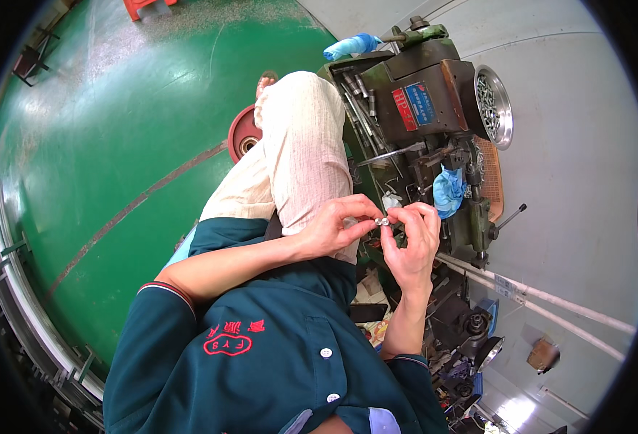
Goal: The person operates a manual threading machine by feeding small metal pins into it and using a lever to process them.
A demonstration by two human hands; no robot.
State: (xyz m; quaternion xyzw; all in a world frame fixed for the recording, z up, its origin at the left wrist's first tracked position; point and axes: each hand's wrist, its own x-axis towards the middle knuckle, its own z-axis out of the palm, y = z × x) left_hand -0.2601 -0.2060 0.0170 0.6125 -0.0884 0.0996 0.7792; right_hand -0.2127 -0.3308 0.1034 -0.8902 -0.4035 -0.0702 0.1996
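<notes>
Above my lap, my left hand (339, 223) and my right hand (411, 244) meet at the fingertips. Between them are two small shiny round metal parts (382, 222), side by side and seemingly touching. My left thumb and forefinger pinch the one on the left. The other is held by my right thumb and fingers. Their exact kind is too small to make out. Just right of my hands stands a dark green machine (424, 137) with a crumpled blue cloth (449, 192) on it.
A metal bowl (505, 108) full of small metal parts sits on the machine's right, near an orange-brown basket (491, 177). Steel rods and tools (362, 116) lie on its left. A red wheel (242, 134) is beside my leg. Long metal bars (26, 304) are stacked at far left.
</notes>
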